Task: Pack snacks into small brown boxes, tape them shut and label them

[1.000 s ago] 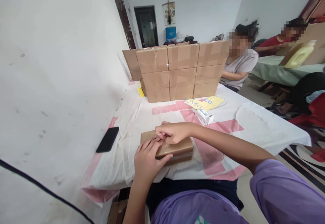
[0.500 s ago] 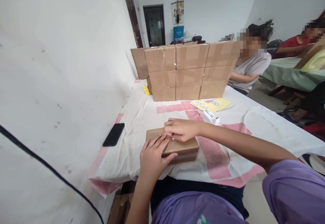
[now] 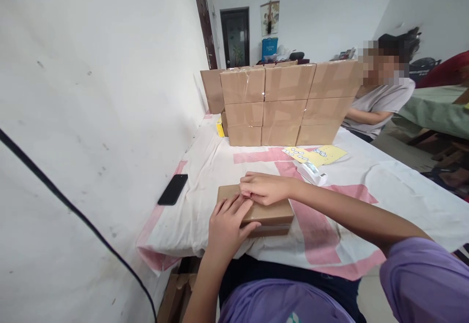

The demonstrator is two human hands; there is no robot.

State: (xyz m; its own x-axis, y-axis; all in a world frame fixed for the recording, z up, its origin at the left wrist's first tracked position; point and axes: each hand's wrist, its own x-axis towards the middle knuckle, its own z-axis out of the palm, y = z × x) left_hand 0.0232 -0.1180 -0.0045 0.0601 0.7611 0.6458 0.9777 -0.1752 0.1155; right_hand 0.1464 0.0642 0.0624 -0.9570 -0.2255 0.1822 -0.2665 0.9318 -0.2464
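A small brown cardboard box (image 3: 273,212) lies flat on the cloth in front of me, with a strip of tape along its near side. My left hand (image 3: 227,223) rests on its left part, fingers spread over the top and the thumb on the near edge. My right hand (image 3: 266,188) is closed in a pinch on the box top, its fingertips right by the left index finger. What sits between those fingertips is too small and covered to make out. Behind the right wrist stands a white tape dispenser (image 3: 311,172).
A wall of stacked cardboard boxes (image 3: 284,113) rises at the back of the table. Before it lies a yellow patterned sheet (image 3: 322,155). A black phone (image 3: 173,189) is at the left edge by the wall. A person (image 3: 381,93) sits beyond on the right.
The view has turned slightly left, so everything sits farther right. Both hands stay on the box; the right fingertips are a little closer to the left index finger.
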